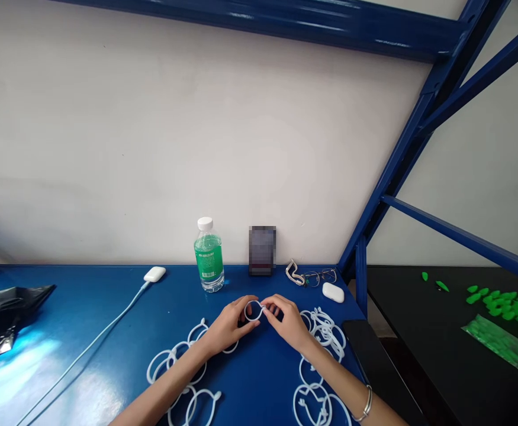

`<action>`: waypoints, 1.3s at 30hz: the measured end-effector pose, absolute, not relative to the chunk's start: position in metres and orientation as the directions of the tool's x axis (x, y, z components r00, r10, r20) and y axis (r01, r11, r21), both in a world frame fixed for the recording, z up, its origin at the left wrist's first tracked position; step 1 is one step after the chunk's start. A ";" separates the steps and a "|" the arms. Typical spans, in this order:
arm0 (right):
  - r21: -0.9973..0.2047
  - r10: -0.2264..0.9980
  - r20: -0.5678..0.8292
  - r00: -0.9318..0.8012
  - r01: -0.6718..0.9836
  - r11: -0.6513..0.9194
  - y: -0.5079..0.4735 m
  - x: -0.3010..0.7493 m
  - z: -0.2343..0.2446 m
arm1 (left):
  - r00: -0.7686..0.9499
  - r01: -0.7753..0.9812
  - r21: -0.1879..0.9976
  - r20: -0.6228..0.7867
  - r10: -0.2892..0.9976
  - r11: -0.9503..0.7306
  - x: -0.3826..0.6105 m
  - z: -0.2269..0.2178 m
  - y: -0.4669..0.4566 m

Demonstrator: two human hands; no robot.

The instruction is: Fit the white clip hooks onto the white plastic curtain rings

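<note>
Black foil bag (1,319) lies at the left of a glossy blue worktop (85,296) against a pale wall (152,148). Past a green-labelled bottle (208,255), left hand (229,325) and right hand (289,322) each close a fingertip grip on one white ring (254,310), mid-worktop among loose rings (323,334). Green pieces (507,305) dot a black worktop (418,331) rightward.

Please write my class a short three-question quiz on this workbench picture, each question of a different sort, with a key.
1. Multiple choice: what do the left hand and right hand hold between them? A) a white ring B) a spoon C) a red cup
2. True or false: the bottle stands beyond the hands, close to the wall.
3. Fill in: the bracelet is on the ____ wrist.
Key: 1 A; 2 true; 3 right.
</note>
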State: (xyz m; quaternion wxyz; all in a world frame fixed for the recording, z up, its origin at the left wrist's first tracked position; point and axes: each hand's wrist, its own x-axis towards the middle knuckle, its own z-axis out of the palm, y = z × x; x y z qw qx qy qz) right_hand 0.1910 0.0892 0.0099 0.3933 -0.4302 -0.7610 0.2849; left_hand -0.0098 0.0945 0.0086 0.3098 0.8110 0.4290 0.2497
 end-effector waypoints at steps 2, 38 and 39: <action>-0.778 0.882 0.350 -0.315 0.427 0.461 0.089 0.191 0.010 | 0.508 0.548 0.712 0.133 0.851 -0.439 -0.010 0.009 0.094; -0.870 0.940 0.302 -0.161 0.356 0.341 0.089 0.190 0.009 | 0.465 0.494 0.757 0.185 0.866 -0.427 -0.011 0.006 0.093; -0.869 0.939 0.303 -0.162 0.356 0.342 0.089 0.190 0.009 | 0.458 0.501 0.745 0.203 0.865 -0.440 -0.010 0.006 0.093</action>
